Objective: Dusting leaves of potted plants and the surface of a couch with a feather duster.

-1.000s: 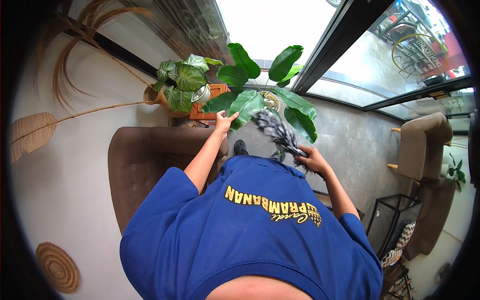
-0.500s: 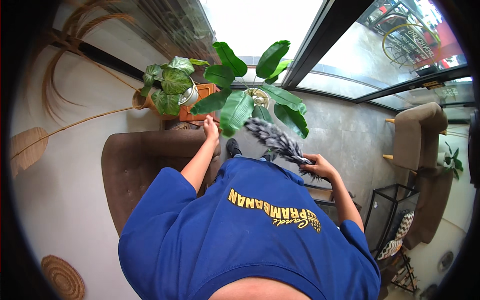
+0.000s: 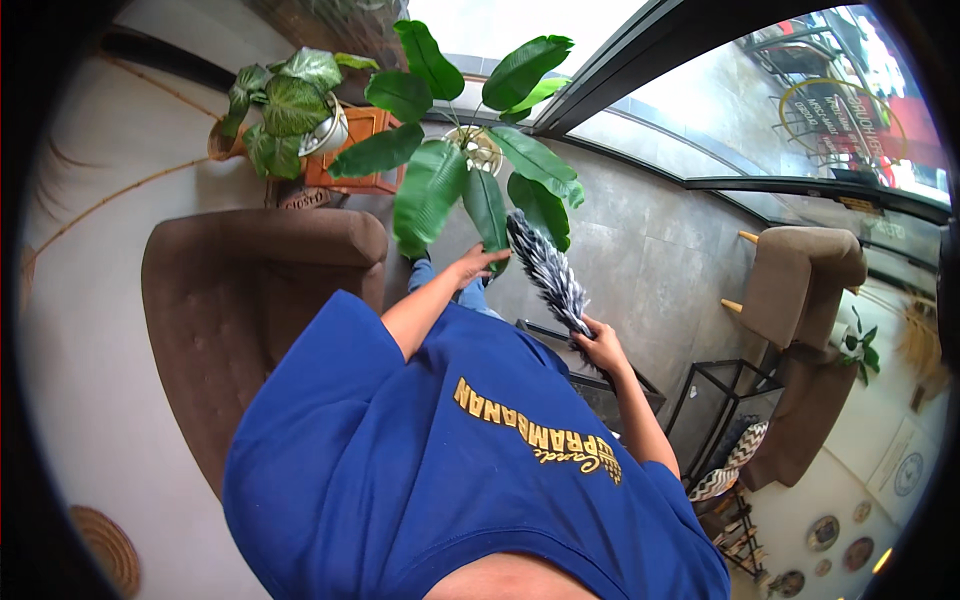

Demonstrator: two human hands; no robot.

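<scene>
My left hand [image 3: 476,262] is at the lower tip of a hanging green leaf [image 3: 485,212] of the broad-leaved plant, its fingers pinched there. My right hand [image 3: 600,343] holds a grey and white fluffy duster [image 3: 547,268], which points up to the leaves, its top close beside the same leaf. The plant stands in a pale pot [image 3: 480,150], partly hidden by its leaves.
A brown armchair [image 3: 200,270] is at my left, with a variegated plant [image 3: 295,105] and wooden crate [image 3: 360,120] beyond. At right are another armchair [image 3: 790,290], a black-framed table [image 3: 710,380] and a glass wall with dark frames [image 3: 610,75].
My left hand let go of a front leaf, then moved right to a neighbouring leaf. The duster has swung more upright, and the plants sit higher and further left in view.
</scene>
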